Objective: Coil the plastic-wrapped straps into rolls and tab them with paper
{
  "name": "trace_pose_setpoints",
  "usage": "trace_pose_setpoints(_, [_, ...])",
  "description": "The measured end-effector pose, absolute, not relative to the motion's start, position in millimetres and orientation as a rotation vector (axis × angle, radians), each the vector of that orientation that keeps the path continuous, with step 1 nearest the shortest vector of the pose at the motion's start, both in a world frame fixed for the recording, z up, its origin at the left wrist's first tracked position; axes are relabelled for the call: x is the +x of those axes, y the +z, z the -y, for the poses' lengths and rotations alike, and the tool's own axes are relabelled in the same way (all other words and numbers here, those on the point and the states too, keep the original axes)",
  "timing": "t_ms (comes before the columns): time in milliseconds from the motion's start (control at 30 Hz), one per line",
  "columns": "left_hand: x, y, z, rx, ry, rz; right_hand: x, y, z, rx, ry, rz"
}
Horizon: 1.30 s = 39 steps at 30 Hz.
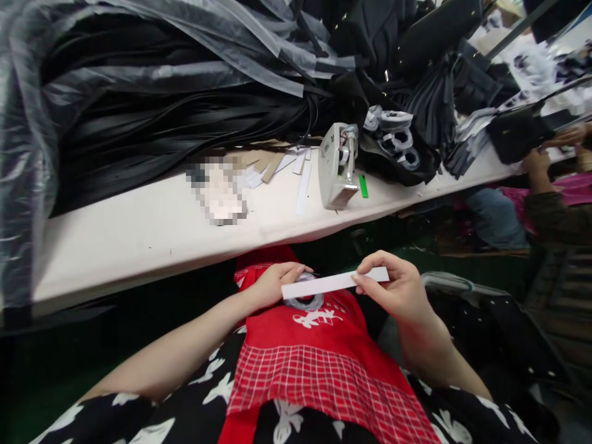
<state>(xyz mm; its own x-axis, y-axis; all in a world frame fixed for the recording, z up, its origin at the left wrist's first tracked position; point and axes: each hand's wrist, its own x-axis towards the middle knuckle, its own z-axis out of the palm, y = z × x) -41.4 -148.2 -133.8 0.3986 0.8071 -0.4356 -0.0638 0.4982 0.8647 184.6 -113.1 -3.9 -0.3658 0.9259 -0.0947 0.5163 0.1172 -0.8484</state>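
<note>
In my right hand (393, 283), a flat white strip (324, 285) is pinched between thumb and fingers close to its right end. The strip lies nearly level above my lap. My left hand (280, 283) is at the strip's other end, its fingers curled over a roll of whitish tape (308, 303) that rests on the red apron (324, 336). Part of the roll is covered by the strip and by those fingers. Whether my left hand also touches the strip is hard to make out.
A white table (139, 228) runs across in front, bearing a tape dispenser (337, 166), a green piece (363, 186), loose card strips (272, 166), more whitish rolls (393, 135) and piled black straps (185, 123) under plastic. At the far right, another person's hands (539, 163) hold black material.
</note>
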Motion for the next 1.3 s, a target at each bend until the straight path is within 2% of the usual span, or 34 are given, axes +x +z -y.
trace_pose_setpoints(133, [-40.2,-130.2,144.7,0.94,0.661,-1.037,185.1,1.0,123.9,-1.247,0.792,2.311])
trace_pose_setpoints(267, [-38.6,-128.4,142.6,1.003,0.674,-1.054,179.0,-0.2,132.8,-1.065,0.607,2.533])
trace_pose_setpoints(567, [-39.7,-129.8,142.7,1.069,0.645,-1.077,173.5,-3.4,143.6,-0.863,0.472,2.693])
trace_pose_setpoints(800, [-36.3,-123.8,141.5,1.107,0.657,-1.046,160.4,-38.2,136.3,-0.769,0.381,2.777])
trace_pose_setpoints(933, [-37.9,-122.4,138.6,1.159,0.685,-1.023,160.4,-52.8,130.3,-1.054,0.593,2.533])
trace_pose_setpoints(1067, [-37.8,-113.8,135.9,1.337,0.661,-0.994,157.9,-64.5,118.1,-1.418,1.072,1.98])
trace_pose_setpoints(1167, [-32.6,-106.1,136.6,1.465,0.679,-1.006,155.3,-76.2,109.4,-1.457,1.378,1.644])
trace_pose_setpoints(1300, [-24.7,-102.5,141.6,1.498,0.699,-1.101,159.9,-95.0,105.5,-1.475,1.578,1.398])
